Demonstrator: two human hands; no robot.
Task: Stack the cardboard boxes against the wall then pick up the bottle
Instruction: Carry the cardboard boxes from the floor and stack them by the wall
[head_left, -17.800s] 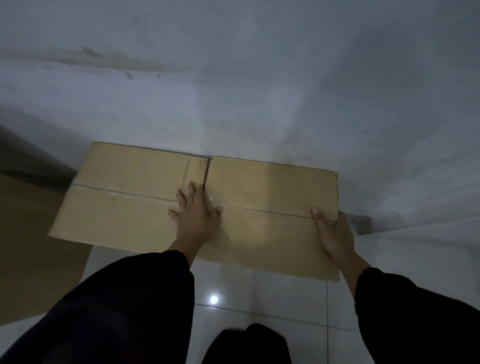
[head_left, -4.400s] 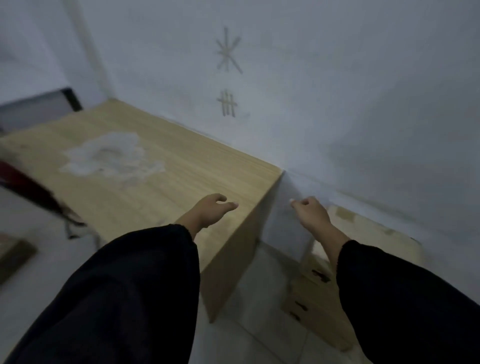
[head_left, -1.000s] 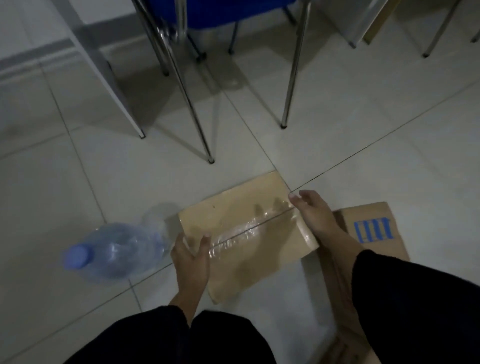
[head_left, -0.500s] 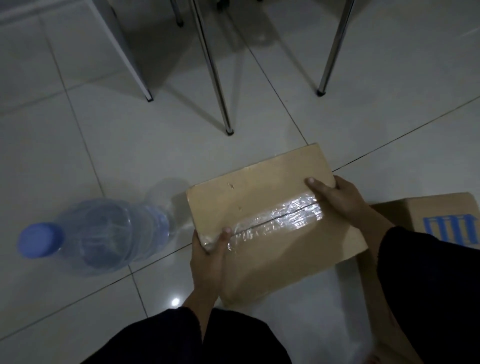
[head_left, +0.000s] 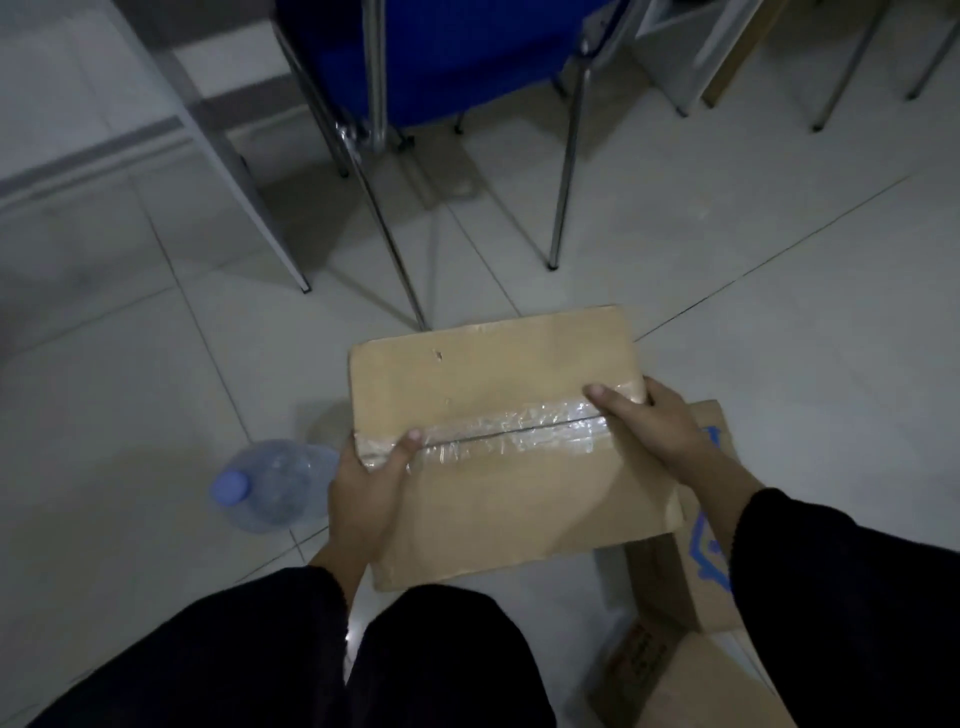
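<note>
A brown cardboard box with clear tape along its top seam is held up off the tiled floor in front of me. My left hand grips its left edge, thumb on the tape. My right hand grips its right edge, thumb on top. A large clear plastic bottle with a pale blue cap stands on the floor just left of my left hand, partly hidden by it. Another cardboard box with blue markings sits on the floor under my right forearm.
A blue chair with chrome legs stands directly ahead on the floor. A white table leg slants down at the left. More chair legs and a furniture panel are at the top right. A further carton lies at the bottom right.
The box has come up off the floor in both hands and sits closer to me. My view has tilted up, showing the blue chair; the bottle now appears smaller and lower left.
</note>
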